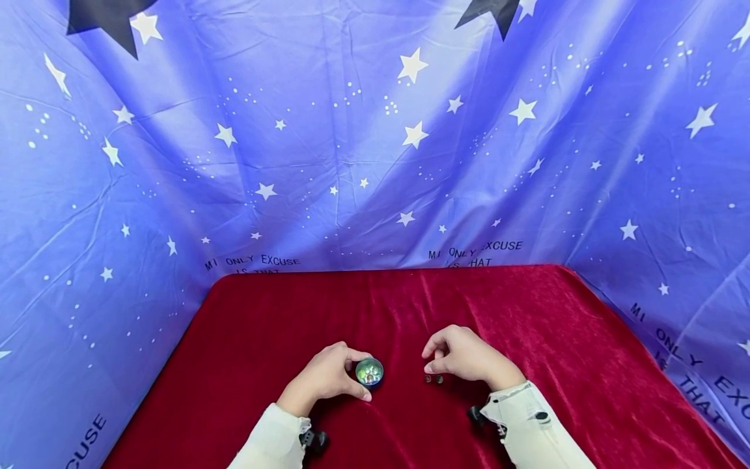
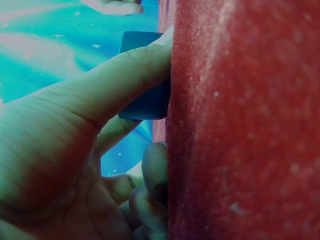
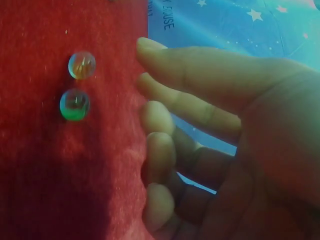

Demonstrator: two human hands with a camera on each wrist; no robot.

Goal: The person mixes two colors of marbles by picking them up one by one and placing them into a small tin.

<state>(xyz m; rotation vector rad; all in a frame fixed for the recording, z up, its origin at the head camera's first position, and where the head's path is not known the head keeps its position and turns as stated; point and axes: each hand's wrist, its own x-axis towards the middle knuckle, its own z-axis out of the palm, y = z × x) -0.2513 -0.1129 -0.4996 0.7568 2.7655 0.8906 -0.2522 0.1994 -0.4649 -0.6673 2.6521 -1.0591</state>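
On the red velvet cloth (image 1: pixel 527 312), my left hand (image 1: pixel 354 376) grips a small round dark tin (image 1: pixel 370 372) holding several shiny marbles. In the left wrist view my thumb (image 2: pixel 125 75) presses the tin's dark side (image 2: pixel 147 102) while the other fingers curl below it. My right hand (image 1: pixel 430 362) hovers just right of the tin, its fingers loosely curled with nothing in them. Two glass marbles lie on the cloth under its fingertips. In the right wrist view these are a clear amber marble (image 3: pixel 82 65) and a greenish marble (image 3: pixel 74 104), just off my right hand (image 3: pixel 144 75).
A blue star-printed cloth (image 1: pixel 375 143) hangs behind and on both sides of the table. The red cloth's far edge (image 1: pixel 398 268) runs across the middle of the head view. White sleeves cover both forearms.
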